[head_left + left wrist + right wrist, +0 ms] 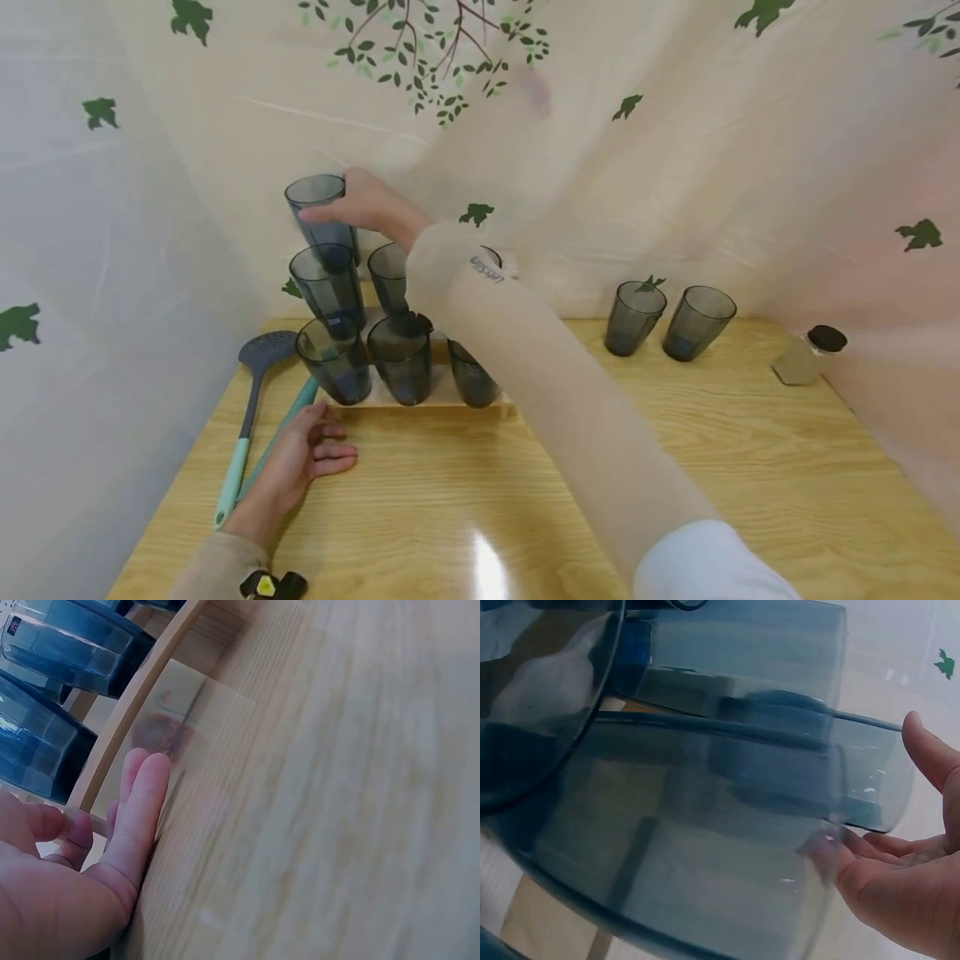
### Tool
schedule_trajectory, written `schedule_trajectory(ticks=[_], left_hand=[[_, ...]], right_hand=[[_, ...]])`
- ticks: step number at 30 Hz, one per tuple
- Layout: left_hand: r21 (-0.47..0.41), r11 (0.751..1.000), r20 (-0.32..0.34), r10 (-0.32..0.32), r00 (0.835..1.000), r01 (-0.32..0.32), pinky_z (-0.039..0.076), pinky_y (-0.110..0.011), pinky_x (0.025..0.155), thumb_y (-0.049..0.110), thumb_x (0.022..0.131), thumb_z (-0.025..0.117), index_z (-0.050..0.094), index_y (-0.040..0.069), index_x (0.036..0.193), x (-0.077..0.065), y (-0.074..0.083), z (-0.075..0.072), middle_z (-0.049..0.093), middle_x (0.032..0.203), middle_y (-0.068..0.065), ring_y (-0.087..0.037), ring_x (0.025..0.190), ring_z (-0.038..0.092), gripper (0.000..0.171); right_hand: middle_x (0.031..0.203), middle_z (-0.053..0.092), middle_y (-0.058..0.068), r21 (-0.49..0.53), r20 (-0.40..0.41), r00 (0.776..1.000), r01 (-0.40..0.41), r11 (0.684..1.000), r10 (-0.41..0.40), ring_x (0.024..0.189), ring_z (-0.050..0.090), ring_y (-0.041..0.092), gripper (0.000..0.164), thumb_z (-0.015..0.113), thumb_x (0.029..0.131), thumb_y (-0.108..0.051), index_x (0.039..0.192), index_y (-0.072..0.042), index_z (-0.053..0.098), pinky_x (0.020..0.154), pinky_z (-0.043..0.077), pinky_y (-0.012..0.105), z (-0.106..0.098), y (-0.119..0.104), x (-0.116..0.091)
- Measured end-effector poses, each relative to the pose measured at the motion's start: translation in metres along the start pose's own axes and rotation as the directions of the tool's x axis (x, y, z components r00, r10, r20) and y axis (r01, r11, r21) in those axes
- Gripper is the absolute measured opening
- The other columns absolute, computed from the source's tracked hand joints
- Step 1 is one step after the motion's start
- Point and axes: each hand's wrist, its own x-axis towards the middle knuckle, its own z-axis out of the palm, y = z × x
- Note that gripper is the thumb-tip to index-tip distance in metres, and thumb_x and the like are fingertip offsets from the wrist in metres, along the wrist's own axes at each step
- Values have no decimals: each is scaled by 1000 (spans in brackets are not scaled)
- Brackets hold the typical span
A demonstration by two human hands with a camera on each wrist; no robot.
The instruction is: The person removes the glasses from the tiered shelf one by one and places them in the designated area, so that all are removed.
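Note:
My right hand (367,204) grips a smoky blue-grey drinking glass (318,225) by its upper part, behind the left end of a low wooden rack (442,390). The right wrist view shows the thumb (922,754) and fingers around that glass, partly seen through nearer glasses. Several matching glasses stand in two rows on the rack, including a front-left glass (335,362) and one behind it (327,287); my right forearm hides some. At the rack's front left corner, my left hand (300,450) pinches the edge between thumb and index finger, other fingers extended.
On the right stand two more glasses, one (633,321) beside another (697,325), and a small dark-lidded jar (806,357). Left of the rack lie a slotted skimmer (258,375) and a second mint-handled utensil (279,429). A leaf-patterned cloth (570,167) hangs behind.

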Motion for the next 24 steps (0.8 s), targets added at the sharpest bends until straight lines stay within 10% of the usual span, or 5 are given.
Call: schedule_trajectory(ticks=[24], left_hand=[[11, 1000, -5, -21, 1000, 21, 62, -49, 80, 45, 111, 36, 41, 7, 118, -3, 3, 0, 51, 105, -12, -27, 79, 70, 38]], right_hand=[[161, 33, -1, -6, -104, 990, 97, 995, -97, 144, 34, 8, 93, 75, 90, -49, 160, -12, 25, 108, 35, 15, 3, 18, 5]])
